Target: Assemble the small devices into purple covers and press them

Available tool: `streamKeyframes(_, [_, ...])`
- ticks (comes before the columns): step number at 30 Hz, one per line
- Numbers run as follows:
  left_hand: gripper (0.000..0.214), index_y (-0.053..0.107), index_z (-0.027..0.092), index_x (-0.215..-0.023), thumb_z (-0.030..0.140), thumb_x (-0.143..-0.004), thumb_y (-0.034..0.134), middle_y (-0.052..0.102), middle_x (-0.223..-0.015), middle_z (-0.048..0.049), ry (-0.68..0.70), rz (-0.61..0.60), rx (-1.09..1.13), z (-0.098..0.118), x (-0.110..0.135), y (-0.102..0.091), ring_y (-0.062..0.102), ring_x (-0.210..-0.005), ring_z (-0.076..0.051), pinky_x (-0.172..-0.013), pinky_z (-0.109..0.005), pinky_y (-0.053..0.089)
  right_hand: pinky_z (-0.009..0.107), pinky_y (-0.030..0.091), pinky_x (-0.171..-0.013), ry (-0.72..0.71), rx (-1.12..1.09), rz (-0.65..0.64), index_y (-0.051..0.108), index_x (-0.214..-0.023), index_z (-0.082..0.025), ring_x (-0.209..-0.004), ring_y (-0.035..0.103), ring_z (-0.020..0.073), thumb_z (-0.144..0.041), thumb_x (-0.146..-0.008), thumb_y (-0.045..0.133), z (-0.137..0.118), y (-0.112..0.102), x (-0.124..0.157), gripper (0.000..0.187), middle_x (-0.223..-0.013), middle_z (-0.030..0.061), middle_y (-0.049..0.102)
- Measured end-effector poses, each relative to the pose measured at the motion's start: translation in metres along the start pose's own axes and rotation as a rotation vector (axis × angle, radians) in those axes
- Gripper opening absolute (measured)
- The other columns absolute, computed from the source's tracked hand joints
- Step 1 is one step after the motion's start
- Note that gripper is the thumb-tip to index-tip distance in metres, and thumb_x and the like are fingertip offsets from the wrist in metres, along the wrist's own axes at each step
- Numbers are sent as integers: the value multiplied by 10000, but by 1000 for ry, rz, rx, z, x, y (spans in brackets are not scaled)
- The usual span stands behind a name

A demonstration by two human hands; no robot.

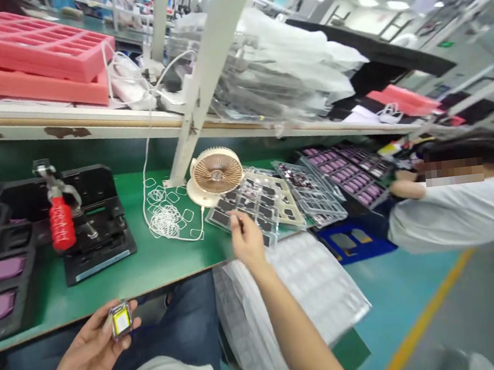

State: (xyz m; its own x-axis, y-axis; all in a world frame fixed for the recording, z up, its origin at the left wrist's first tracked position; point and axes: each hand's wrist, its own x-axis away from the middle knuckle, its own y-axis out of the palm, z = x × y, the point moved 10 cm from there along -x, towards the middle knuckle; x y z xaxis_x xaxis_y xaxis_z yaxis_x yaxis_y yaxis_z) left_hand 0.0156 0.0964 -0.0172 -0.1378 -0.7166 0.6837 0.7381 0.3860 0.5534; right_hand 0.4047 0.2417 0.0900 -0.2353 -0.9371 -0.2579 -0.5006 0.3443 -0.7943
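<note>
My left hand (pixel 90 348) is closed around a small casing (pixel 122 320) with a clear edge and a yellow-and-white face turned up. It is held over my lap, just off the front edge of the bench. My right hand (pixel 248 242) reaches over a clear plastic tray (pixel 272 238) that carries black rectangular pieces. Its fingers are pinched together at the tray's near left part. Something dark shows by the fingertips, too small to name.
A cream fan (pixel 217 173) stands behind the tray, with white thin loops (pixel 165 220) to its left. A red-handled toggle clamp fixture (pixel 96 236) and black trays of purple casings (pixel 6 268) lie left. Plastic trays (pixel 319 283) sit below right; a person (pixel 457 210) works there.
</note>
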Motion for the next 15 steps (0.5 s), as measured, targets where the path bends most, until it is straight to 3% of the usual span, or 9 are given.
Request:
streamKeyframes(3, [387, 836, 209, -1072, 256, -716, 982, 770, -1328, -153, -37, -18, -62, -6, -3, 12, 779, -1116, -383, -806, -351, 685, 356, 526, -942, 139, 232, -39, 775, -1108, -137, -997, 717, 292, -421, -1091, 520, 63, -40, -42, 382, -1032, 158, 767])
streamKeyframes(6, [362, 836, 194, -1074, 303, -754, 965, 775, -1305, -168, -63, -47, -104, -14, -5, 25, 782, -1103, -387, -807, -359, 681, 363, 507, -956, 236, 420, -132, 808, -1006, -132, -1044, 717, 329, -356, -1033, 657, 107, -52, -84, 272, -1003, 193, 768])
streamKeyframes(10, [350, 833, 204, -1111, 302, -792, 940, 790, -1254, -167, -50, -90, -110, -22, -7, 36, 798, -1000, -358, -697, -338, 647, 366, 499, -971, 259, 560, -220, 815, -1125, -144, -1107, 711, 334, -376, -1000, 741, 124, -36, -110, 273, -1128, 209, 762])
streamKeyframes(15, [364, 839, 185, -1131, 247, -788, 945, 771, -1303, -176, -34, -104, -57, -24, -9, 37, 773, -1128, -385, -816, -357, 662, 324, 510, -910, 262, 604, -261, 809, -1158, -170, -1062, 725, 297, -381, -983, 760, 127, -24, -114, 278, -1122, 169, 774])
